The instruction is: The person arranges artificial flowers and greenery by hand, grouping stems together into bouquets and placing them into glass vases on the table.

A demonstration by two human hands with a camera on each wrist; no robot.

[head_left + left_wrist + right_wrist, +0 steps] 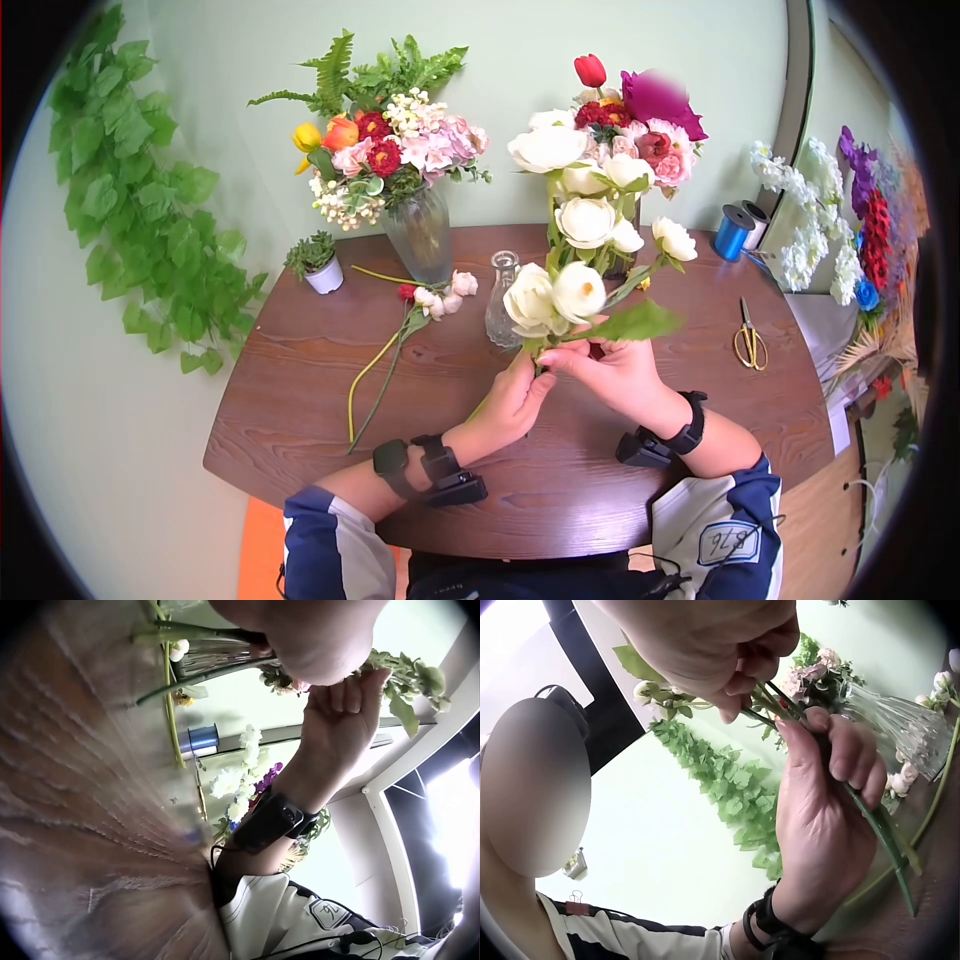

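White artificial flowers point(560, 290) stand upright above both hands in the head view. My left hand point(507, 400) grips their green stems point(889, 844), fingers curled round them, and the lower stem ends jut out below it in the right wrist view. Just above and to the right, my right hand point(625, 375) pinches a stem between thumb and fingers, close to the left thumb. A large green leaf point(635, 322) spreads over the right fingers. Behind the hands stands a small clear glass vase point(503, 305), partly covered by the white blooms.
Loose flowers with long stems point(375, 380) lie on the brown table point(300, 400) at left. Two fuller bouquets stand behind, one in a tall glass vase point(420, 240). A potted succulent point(318, 265), gold-handled scissors point(748, 345) and a blue ribbon spool point(733, 235) are near the edges.
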